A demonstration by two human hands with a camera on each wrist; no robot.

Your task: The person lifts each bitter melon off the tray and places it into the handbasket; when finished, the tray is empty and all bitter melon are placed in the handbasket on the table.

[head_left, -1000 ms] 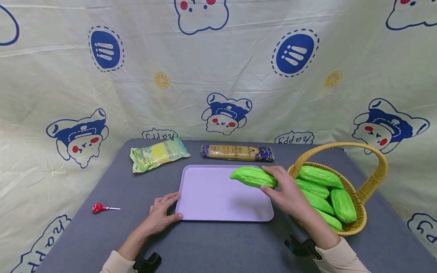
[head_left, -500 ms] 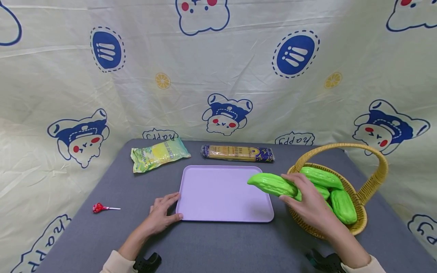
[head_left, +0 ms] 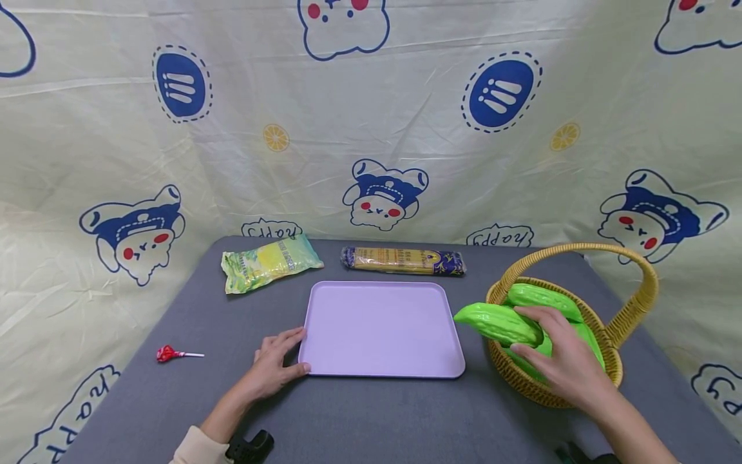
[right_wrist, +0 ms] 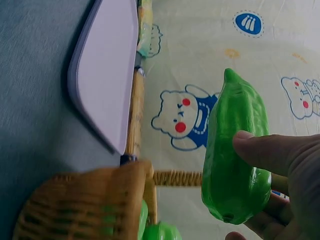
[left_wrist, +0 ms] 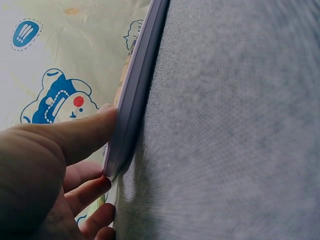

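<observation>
In the head view my right hand [head_left: 570, 357] holds a green bitter melon [head_left: 500, 323] between thumb and fingers, above the left side of a wicker basket [head_left: 614, 374]. Its pointed tip faces left. The right wrist view shows the thumb against the ridged side of the bitter melon [right_wrist: 237, 150], apart from the basket. Several more bitter melons lie in the basket, partly hidden by my hand. My left hand [head_left: 275, 367] touches the left edge of a lilac tray [head_left: 382, 328] with thumb and fingertips. In the left wrist view the thumb lies against the tray's rim [left_wrist: 131, 115].
Behind the tray lie a green-yellow packet [head_left: 271, 263] and a long gold-and-blue package [head_left: 404, 261]. A red lollipop [head_left: 174, 353] lies at the left. The basket's tall handle [head_left: 643, 290] arches over its right part. A printed curtain [head_left: 371, 116] hangs behind the grey table.
My right hand has carried the bitter melon rightward from above the tray to above the basket, and slightly lower. My left hand and the tray have stayed in place.
</observation>
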